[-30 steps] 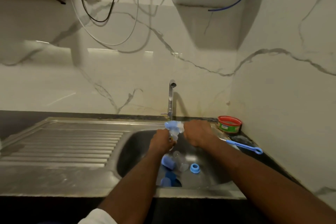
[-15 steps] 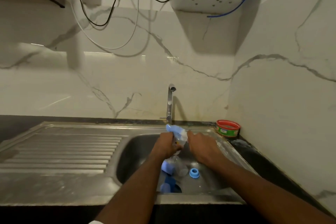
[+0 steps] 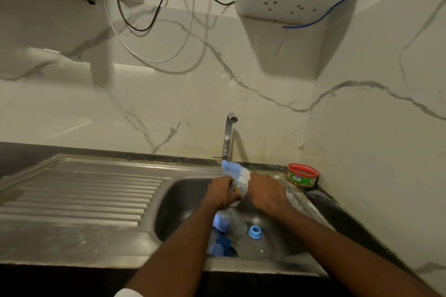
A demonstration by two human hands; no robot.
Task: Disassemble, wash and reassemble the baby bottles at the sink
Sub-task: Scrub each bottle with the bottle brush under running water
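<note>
Left hand (image 3: 223, 191) over stainless steel sink basin (image 3: 183, 200), fingers curled round clear plastic baby bottle (image 3: 237, 188); right hand (image 3: 266, 191) just right of it, gripping blue-and-white bristled bottle brush (image 3: 235, 170) poking out toward chrome tap (image 3: 228, 137). Lower in basin, clear bottle with blue cap (image 3: 228, 222), blue screw ring (image 3: 255, 232), more blue parts (image 3: 220, 247) near drain. Far right on dark counter, red-rimmed green tin (image 3: 303, 175).

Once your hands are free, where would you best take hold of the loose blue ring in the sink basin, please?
Pinch the blue ring across its outer rim, coming straight down from above. It lies flat, opening upward, apart from the clear bottle to its left, so its rim is exposed.
</note>
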